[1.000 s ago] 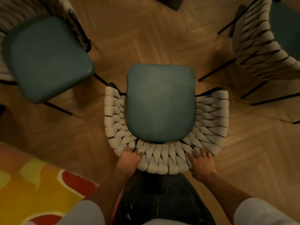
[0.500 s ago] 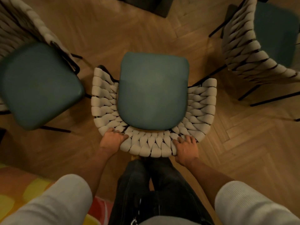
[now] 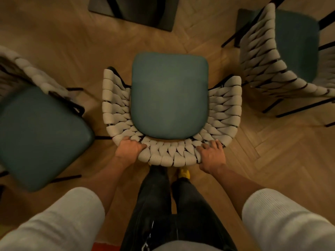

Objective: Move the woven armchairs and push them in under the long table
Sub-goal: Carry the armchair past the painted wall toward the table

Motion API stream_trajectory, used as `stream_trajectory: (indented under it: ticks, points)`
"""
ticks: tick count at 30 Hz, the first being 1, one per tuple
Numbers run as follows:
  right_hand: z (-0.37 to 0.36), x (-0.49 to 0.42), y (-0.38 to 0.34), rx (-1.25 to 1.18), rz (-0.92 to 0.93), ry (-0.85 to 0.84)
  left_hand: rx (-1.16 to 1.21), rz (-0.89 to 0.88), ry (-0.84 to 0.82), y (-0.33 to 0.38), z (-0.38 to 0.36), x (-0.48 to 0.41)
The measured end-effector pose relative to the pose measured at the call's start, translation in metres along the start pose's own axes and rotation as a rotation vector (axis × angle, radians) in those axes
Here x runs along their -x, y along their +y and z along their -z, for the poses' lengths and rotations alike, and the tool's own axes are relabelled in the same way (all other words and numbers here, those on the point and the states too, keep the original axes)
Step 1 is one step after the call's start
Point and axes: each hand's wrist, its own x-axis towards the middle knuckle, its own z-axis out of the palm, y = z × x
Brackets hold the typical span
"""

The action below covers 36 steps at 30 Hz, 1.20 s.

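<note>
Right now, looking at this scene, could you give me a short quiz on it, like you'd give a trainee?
1. True or false: the left hand and the right hand both grip the curved back of the middle cream woven armchair with the teal seat cushion.
2. How many woven armchairs are in view? A) one B) three C) five
3. Fill in: the chairs stand on a herringbone ____ floor.
Key: 1 true; 2 B; 3 wood.
</note>
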Motion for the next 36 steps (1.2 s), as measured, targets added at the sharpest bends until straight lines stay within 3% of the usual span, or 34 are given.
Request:
stream_trajectory:
  ticks: [15, 36]
  points:
    - [0.098, -0.092, 0.024, -0.108, -0.083, 0.057, -0.078, -0.069, 0.084, -0.109, 0.098, -0.117]
    - [0.243, -0.231, 0.126, -0.082, 0.018, 0.131, -0.023, -0.013, 0.032, -0.200, 0.240, -0.265]
